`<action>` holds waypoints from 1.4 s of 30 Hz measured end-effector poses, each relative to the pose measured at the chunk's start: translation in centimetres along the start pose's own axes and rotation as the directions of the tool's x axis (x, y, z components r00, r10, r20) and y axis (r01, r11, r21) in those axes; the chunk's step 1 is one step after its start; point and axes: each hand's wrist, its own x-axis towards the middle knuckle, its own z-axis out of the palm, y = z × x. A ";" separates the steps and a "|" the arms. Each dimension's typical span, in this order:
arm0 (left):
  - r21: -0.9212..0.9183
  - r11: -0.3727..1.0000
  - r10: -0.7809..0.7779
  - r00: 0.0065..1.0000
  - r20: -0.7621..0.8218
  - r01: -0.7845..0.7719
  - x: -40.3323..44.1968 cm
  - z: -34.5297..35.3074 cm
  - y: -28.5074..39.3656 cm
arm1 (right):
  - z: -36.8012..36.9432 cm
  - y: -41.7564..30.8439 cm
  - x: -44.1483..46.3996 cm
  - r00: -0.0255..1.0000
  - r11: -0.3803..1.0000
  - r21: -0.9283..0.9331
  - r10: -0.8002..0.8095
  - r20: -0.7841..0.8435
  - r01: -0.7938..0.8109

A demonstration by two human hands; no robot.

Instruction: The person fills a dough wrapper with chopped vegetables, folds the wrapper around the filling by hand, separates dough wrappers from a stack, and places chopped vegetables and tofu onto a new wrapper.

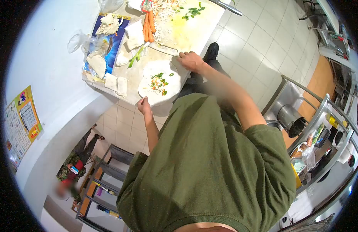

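Observation:
A round white sheet of dough lies near the table's edge, with chopped green and orange vegetables in its middle. My left hand is at the sheet's near edge, its fingers pinched on the rim. Beyond the sheet's right side, my right hand is at the table's edge with curled fingers. They touch the end of a long, flat, pale tool; whether they grip it is hidden.
Carrots, shredded vegetables, chopped greens and a knife are on the table. Folded white pieces lie left. Another person is at lower left. A metal rack stands below; shelves are right.

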 end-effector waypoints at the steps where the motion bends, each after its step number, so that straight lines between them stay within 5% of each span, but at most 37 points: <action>1: -0.004 1.000 -0.010 1.000 0.029 0.010 0.0 0.0 -0.1 | 0.0 -0.5 0.4 0.999 0.998 0.059 0.034 0.018 -0.035; 7: 0.017 0.998 -0.069 0.991 0.113 0.068 -3.6 -0.1 2.3 | 1.3 -3.5 2.4 0.950 0.866 0.393 0.295 0.099 -0.310; 10: 0.147 0.989 -0.054 0.991 0.122 0.036 -3.3 -0.7 2.2 | 2.1 -4.4 2.8 0.948 0.832 0.467 0.315 0.049 -0.300; 13: 0.016 0.991 -0.132 0.955 0.266 0.132 -2.3 -2.0 1.7 | 2.6 -4.8 3.2 0.933 0.810 0.464 0.328 0.147 -0.358; 16: -0.013 0.983 -0.174 0.963 0.204 0.181 -3.0 -1.8 2.4 | 2.3 -5.3 3.0 0.928 0.790 0.519 0.371 0.019 -0.327; 28: -0.024 0.998 -0.060 0.993 0.104 0.062 -5.7 0.3 4.7 | 1.5 -5.0 3.4 0.884 0.631 0.628 0.404 0.234 -0.455; 31: 0.167 0.942 0.299 0.954 -0.025 -0.291 -3.3 0.3 2.2 | 1.4 -4.8 3.3 0.884 0.646 0.609 0.401 0.241 -0.460; 34: 0.499 0.706 0.541 0.837 0.079 -0.503 -6.5 1.2 6.6 | 0.4 -4.7 2.8 0.879 0.631 0.624 0.424 0.219 -0.460; 38: 0.441 0.544 0.648 0.691 0.319 -0.714 -9.5 4.0 10.5 | 1.7 -4.2 2.4 0.910 0.706 0.591 0.391 0.136 -0.391; 42: 0.434 0.485 0.662 0.643 0.386 -0.760 -10.3 7.1 11.0 | 2.0 -4.2 1.4 0.966 0.819 0.512 0.225 0.124 -0.257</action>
